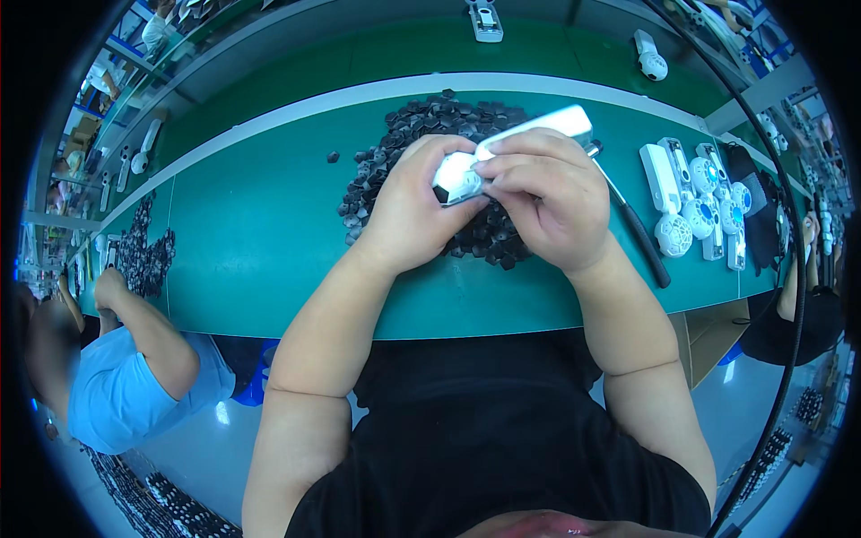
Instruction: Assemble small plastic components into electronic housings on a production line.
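Observation:
Above the pile of small black pieces [405, 134], both my hands hold one white device with a rounded head [459, 179] and a long flat handle [549, 125]. My left hand [408, 202] wraps round the head, thumb underneath. My right hand [560, 197] closes about the join of head and handle, its fingertips pressed on the head's side. A black patch shows on the head's lower left. Whether my right fingertips also pinch a small piece is hidden. Just right of my right hand lies a hammer-like tool [639, 229] with a black grip and metal shaft.
Several white devices [700, 202] lie grouped on the green table [260, 233] at right. A black cable [780, 161] hangs down the right side. More devices [485, 22] rest on the belt beyond the pale rail [377, 87]. A co-worker in blue [134, 386] sits at left.

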Demonstrator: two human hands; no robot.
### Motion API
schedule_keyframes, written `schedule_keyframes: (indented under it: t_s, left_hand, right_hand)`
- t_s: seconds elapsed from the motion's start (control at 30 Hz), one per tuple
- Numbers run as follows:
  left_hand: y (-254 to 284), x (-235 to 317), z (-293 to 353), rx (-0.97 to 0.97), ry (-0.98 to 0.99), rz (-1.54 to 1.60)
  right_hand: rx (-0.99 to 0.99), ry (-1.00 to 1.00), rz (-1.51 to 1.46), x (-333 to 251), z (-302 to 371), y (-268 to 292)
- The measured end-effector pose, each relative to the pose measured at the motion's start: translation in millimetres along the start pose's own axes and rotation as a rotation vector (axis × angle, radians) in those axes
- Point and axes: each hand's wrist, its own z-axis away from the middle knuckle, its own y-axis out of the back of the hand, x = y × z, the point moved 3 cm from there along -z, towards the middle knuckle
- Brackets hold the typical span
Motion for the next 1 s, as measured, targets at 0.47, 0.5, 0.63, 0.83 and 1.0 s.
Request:
schedule_keyframes:
  t_s: [0.47,0.5,0.63,0.83,1.0]
  left_hand:
    - [-4.7,1.6,1.7,-0.296,-0.026,0.114]
    - [-5.5,0.7,1.6,-0.294,-0.03,0.113]
    - [-9.9,-3.4,-1.4,-0.238,-0.066,0.086]
    - [-3.7,-0.1,0.6,0.007,-0.004,0.247]
    - [4.0,9.8,10.2,0.071,-0.244,0.145]
  right_hand:
    - [-0.538,-0.204,0.025,16.0,-4.1,9.7]
    - [-0.563,-0.217,0.024,16.7,-2.9,9.2]
    - [-0.612,-0.218,0.068,18.6,-2.9,7.0]
    - [0.001,-0.257,0.15,9.2,4.7,17.0]
    - [-0.161,-0.675,-0.814,30.5,29.5,-32.9]
